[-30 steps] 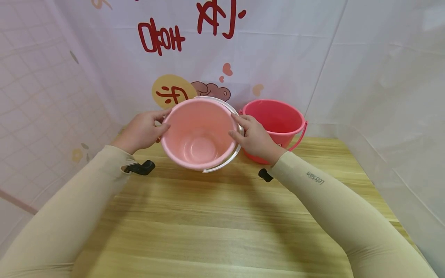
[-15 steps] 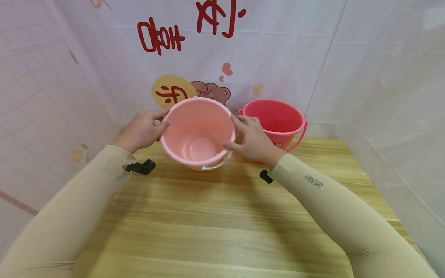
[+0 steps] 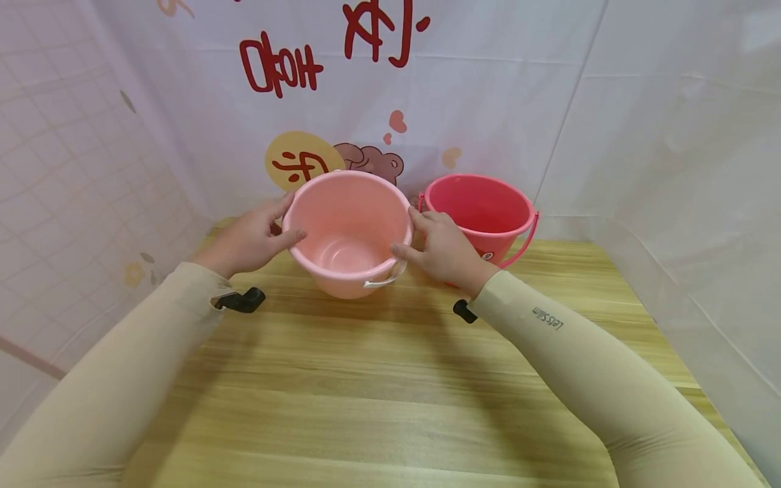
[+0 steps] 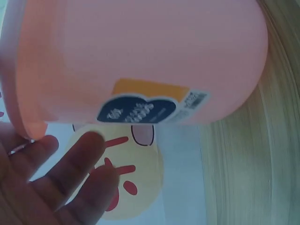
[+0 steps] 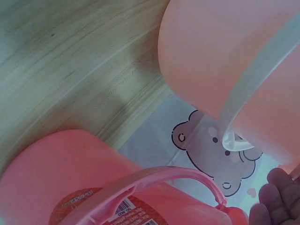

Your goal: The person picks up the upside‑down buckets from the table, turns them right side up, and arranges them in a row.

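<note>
A pale pink bucket (image 3: 350,217) is tilted with its mouth toward me, close over the table in the head view. My left hand (image 3: 247,237) pinches its left rim, thumb over the inside edge. In the left wrist view, some fingers (image 4: 89,192) spread away from the bucket wall, which bears a blue and yellow label (image 4: 140,105). On the right side, my right hand (image 3: 451,254) grips the rim the same way. The bucket's white handle (image 3: 387,278) hangs down below the rim near that hand, and the right wrist view shows its hinge end.
A deeper pink bucket (image 3: 482,203) stands upright at the back right, just behind my right hand, with its pink handle (image 5: 164,174) hanging down. The wooden table (image 3: 378,379) ends at a printed white curtain (image 3: 488,88) behind and on both sides.
The pale pink bucket has turned, its white handle swinging from the right side down to the lower front. My right fingers have shifted on the rim, and the left hand sits slightly lower.
</note>
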The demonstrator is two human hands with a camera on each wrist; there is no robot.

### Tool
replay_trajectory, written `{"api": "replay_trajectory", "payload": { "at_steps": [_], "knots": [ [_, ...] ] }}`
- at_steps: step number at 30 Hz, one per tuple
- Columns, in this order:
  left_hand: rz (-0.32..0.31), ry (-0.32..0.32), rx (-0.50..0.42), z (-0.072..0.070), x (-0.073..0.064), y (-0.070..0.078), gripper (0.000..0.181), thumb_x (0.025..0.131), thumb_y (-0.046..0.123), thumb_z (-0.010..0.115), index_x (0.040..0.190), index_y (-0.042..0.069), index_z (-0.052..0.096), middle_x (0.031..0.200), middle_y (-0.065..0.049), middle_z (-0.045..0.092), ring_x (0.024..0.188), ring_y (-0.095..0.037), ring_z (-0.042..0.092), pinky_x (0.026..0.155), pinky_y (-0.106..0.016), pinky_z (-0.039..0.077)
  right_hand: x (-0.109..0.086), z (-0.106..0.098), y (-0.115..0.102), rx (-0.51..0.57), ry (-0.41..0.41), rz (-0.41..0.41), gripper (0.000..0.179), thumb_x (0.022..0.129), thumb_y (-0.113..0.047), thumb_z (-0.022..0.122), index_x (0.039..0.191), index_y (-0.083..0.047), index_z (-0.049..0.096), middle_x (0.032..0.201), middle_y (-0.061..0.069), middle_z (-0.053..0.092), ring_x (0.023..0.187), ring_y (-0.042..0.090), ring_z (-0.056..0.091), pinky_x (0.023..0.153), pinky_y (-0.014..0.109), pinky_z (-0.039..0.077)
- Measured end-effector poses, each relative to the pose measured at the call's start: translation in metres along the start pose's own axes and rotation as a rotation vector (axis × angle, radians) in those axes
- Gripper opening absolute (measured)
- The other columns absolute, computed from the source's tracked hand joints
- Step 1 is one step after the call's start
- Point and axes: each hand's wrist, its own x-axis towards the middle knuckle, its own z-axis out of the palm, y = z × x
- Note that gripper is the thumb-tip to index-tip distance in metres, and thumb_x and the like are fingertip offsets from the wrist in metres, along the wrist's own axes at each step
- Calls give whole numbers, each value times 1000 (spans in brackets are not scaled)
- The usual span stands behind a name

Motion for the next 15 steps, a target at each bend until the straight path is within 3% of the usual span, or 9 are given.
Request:
{"api": "replay_trajectory", "payload": {
  "at_steps": [2,5,10,15],
  "knots": [
    [10,-37,-23,-1,-4,5,89,79,59,62,143,49,1,138,0,41,98,-18,58,80,-40,52,-1,1,0,-7,-1,-11,99,72,-75,53,149,-21,21,128,2,54,126,26,38,102,42,39],
    [22,-89,-75,-4,-11,13,103,73,51,72,141,51,-5,150,3,27,110,-21,54,90,-50,47,-1,2,1,-17,5,-20,101,70,-78,51,149,-21,21,131,1,52,126,25,38,104,42,37],
    [33,-113,-91,-7,-15,21,107,73,44,75,142,50,-7,156,4,12,116,-24,50,94,-55,43,0,4,2,-10,18,-21,95,75,-74,49,147,-17,26,139,4,48,132,26,34,107,42,34],
    [6,-103,-45,-6,-15,16,101,76,51,70,141,52,-7,155,10,10,117,-23,50,94,-58,42,1,9,0,-4,28,-32,96,73,-77,47,146,-17,29,114,-3,58,115,18,45,94,37,45]
  ]
}}
